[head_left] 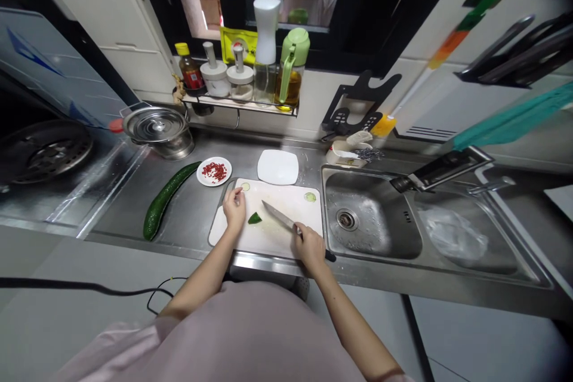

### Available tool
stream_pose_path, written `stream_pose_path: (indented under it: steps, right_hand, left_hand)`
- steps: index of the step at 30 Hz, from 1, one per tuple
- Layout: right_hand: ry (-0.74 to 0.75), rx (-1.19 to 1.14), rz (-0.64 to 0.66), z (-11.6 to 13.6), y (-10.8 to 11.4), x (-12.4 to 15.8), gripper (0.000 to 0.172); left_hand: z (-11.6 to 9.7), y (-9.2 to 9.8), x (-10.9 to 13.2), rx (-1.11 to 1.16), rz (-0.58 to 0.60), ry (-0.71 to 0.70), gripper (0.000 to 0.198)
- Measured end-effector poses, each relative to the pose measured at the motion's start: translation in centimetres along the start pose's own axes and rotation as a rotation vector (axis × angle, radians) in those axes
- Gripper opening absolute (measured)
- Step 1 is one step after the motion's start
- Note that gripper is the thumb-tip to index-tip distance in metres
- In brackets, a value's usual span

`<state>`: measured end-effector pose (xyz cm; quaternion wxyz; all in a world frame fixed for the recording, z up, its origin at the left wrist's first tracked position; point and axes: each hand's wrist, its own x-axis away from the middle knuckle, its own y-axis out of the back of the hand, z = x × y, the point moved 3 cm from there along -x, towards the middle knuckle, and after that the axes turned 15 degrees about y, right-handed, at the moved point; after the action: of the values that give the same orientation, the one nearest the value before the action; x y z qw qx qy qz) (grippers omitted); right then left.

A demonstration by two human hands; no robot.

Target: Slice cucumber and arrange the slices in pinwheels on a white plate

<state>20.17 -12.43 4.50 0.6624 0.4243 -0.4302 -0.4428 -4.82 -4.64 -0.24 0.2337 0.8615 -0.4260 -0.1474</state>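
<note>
The knife is over the middle of the white cutting board, its blade angled up and to the left. The person's right hand has its fingers wrapped firmly around the handle, whose black end sticks out past the board's edge. A small dark green piece lies on the board between the blade and the left hand. The left fingers are loosely curled, tips beside a pale slice at the board's far left corner; whether they touch or hold it cannot be told. Another slice, greenish, lies near the far right corner.

Just beyond the board is a white square plate. To its left, a round dish holds chopped red bits, and a long cucumber lies on the steel bench. Right of the board is a sink; a lidded pot stands at the far left.
</note>
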Motion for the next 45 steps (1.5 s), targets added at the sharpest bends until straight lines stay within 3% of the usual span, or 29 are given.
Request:
stream_pose_path:
  steps: [4,8,19,31,45]
  right_hand:
    - [0.032,-0.059,0.065,1.3,-0.1,-0.6,0.034]
    - [0.092,-0.032,0.15,3.2,0.0,-1.1,0.035]
    - [0.194,0.026,0.25,6.9,0.7,-1.5,0.028]
    - [0.235,0.082,0.281,8.1,-0.3,-1.2,0.028]
    - [0.252,0.098,0.277,8.7,-0.6,-1.1,0.028]
  left_hand:
    - [1.3,1.3,4.6,0.001,0.148,-0.152,0.024]
    - [2.3,1.6,6.5,-0.022,0.232,-0.281,0.023]
    - [2.9,0.6,6.3,-0.04,0.295,-0.338,0.024]
    - [2.7,0.6,6.3,-0.059,0.314,-0.369,0.024]
    - [2.5,0.8,6.3,-0.001,0.231,-0.512,0.017]
